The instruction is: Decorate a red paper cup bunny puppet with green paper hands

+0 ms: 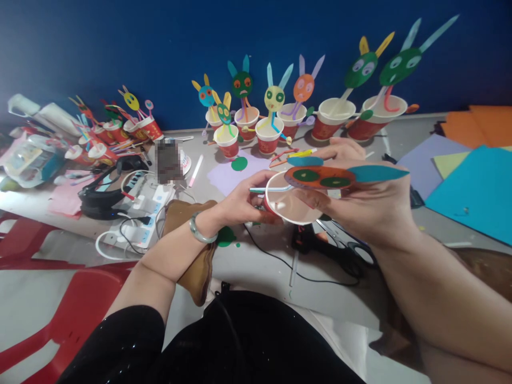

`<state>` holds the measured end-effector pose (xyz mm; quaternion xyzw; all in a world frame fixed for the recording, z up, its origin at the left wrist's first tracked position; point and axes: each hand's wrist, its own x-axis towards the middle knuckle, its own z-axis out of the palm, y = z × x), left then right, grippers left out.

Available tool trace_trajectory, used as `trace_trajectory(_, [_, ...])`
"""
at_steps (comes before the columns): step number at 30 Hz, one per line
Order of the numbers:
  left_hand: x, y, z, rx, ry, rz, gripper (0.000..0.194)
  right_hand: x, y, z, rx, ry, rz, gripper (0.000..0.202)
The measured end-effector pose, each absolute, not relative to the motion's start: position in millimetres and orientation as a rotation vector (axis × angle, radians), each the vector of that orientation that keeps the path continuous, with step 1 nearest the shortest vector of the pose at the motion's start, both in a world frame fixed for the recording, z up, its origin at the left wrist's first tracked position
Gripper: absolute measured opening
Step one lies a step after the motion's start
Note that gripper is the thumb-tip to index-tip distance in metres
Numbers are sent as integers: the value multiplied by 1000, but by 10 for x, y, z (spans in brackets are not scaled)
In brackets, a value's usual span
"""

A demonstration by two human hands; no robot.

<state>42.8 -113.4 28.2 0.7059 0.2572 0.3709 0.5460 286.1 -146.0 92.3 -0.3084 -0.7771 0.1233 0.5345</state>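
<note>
Over the near middle of the desk (248,261), both hands are busy with one more paper figure. The left hand (240,202) pinches the rim of a paper cup (290,205) tipped toward the wearer, so its white inside shows. The right hand (360,205) closes around the cup's other side and holds an orange paper face (320,177) with two green eyes and teal ears flat across the top. A pale straw (270,189) pokes out at the left of the rim; whether it is fixed to the face I cannot tell.

Much looks done already: along the far edge, against the blue wall (120,48), stands a row of finished cups (272,128), each red outside and white inside, each holding a straw with a coloured bunny-eared face on top. More finished ones (116,128) crowd the far left. The piece in hand seems not yet stood upright. Sheets of coloured paper (472,192) lie at the right, a black glue gun (316,242) just beneath the hands.
</note>
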Motion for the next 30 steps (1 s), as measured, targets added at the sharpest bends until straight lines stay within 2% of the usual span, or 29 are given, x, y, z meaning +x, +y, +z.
trace_trajectory(9, [419,-1106,244,1647,589,880,93,2861,-1434,850,-742,-1810,273,8])
trace_trajectory(30, [430,-1232,419,1549,671,792,99,2823,-1558,1011,-727,-1846,251,13])
